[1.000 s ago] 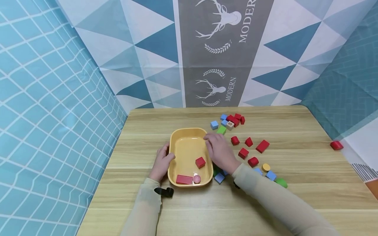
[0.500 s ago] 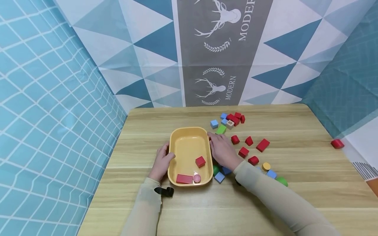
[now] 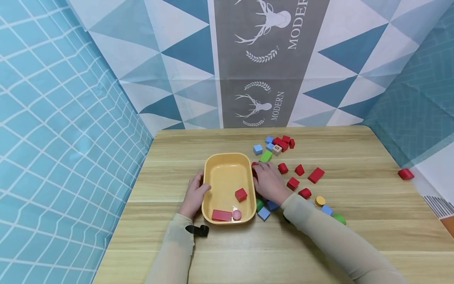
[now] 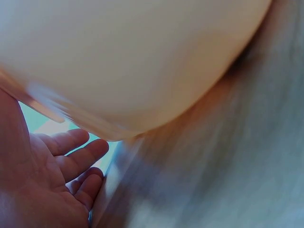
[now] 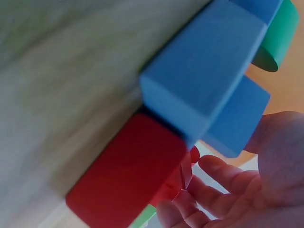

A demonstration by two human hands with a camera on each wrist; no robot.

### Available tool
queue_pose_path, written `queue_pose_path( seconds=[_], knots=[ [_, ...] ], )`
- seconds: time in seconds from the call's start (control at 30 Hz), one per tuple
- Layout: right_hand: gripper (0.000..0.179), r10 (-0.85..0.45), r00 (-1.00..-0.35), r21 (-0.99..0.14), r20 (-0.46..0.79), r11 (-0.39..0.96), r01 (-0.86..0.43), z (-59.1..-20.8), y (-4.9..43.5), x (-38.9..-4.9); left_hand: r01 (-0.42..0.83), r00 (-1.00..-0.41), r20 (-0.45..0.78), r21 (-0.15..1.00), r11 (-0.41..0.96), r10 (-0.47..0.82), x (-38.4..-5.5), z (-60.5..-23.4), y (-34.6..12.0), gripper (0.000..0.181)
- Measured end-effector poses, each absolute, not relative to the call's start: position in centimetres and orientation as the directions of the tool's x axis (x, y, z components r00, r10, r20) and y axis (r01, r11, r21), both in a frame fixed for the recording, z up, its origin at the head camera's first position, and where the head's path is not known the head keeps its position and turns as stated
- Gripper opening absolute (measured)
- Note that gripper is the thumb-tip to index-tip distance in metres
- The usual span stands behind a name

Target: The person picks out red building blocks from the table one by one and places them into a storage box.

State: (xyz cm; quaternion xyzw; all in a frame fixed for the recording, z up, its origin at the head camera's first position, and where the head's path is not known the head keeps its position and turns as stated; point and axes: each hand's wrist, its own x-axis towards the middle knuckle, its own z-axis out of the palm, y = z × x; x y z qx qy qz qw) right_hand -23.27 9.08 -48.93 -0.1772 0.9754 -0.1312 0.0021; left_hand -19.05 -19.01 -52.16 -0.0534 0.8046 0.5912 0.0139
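My left hand (image 3: 194,195) holds the left side of a yellow plastic tray (image 3: 227,154), thumb over the rim and fingers outside its wall. Inside lie a red cube (image 3: 240,194), a red rectangular block (image 3: 221,215) and a round reddish block (image 3: 236,215). Just outside the right wall, my right hand (image 3: 270,182) reaches down among toy blocks, its fingertips at a red block (image 3: 254,164) partly hidden by them. In the right wrist view, its fingers (image 5: 221,173) are loosely bent beside red pieces. Nearer that camera sit a red block (image 5: 128,171) and a blue block (image 5: 204,66).
Behind the right hand is a cluster of blue, red, green and lettered blocks (image 3: 277,150). Several red blocks (image 3: 293,183) lie right of it. A yellow disc (image 3: 320,201) and a green block (image 3: 339,219) are near the right forearm. One red block (image 3: 406,174) lies by the table's right edge.
My right hand has moved slightly right, off the tray's rim, and down to the blocks beside it. The left hand, the tray and its contents stay put.
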Motion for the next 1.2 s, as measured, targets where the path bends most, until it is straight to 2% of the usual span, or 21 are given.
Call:
queue_pose_path(
  seconds=[0.2, 0.43, 0.57, 0.77, 0.93, 1.07, 1.2],
  knots=[
    [0.055, -0.349, -0.935, -0.223, 0.065, 0.908, -0.354, -48.9, 9.6, -23.4, -0.095, -0.995, -0.078, 0.952, 0.292, -0.068, -19.1, -52.3, -19.0, 0.070],
    [0.052, -0.299, -0.954, -0.274, 0.019, 0.916, -0.292, -48.3, 10.4, -23.8, -0.099, -0.994, -0.081, 0.953, 0.288, -0.073, -19.2, -52.2, -19.0, 0.071],
    [0.050, -0.272, -0.962, -0.312, -0.030, 0.917, -0.249, -48.2, 10.9, -24.1, -0.100, -0.994, -0.081, 0.950, 0.294, -0.076, -19.1, -52.1, -19.0, 0.071],
    [0.057, -0.252, -0.957, -0.342, -0.145, 0.920, -0.191, -48.5, 11.4, -24.4, -0.098, -0.994, -0.079, 0.949, 0.299, -0.075, -19.2, -52.1, -19.0, 0.071],
    [0.057, -0.245, -0.952, -0.391, -0.184, 0.907, -0.158, -48.4, 11.7, -24.5, -0.103, -0.994, -0.085, 0.952, 0.290, -0.073, -19.2, -52.2, -19.0, 0.072],
    [0.057, -0.238, -0.956, -0.455, -0.172, 0.880, -0.137, -47.6, 12.0, -24.3, -0.108, -0.993, -0.091, 0.952, 0.287, -0.072, -19.2, -52.2, -19.1, 0.073],
    [0.058, -0.239, -0.968, -0.508, -0.080, 0.845, -0.167, -46.0, 11.6, -23.8, -0.108, -0.993, -0.090, 0.948, 0.300, -0.073, -19.2, -52.1, -19.1, 0.073]
  ],
)
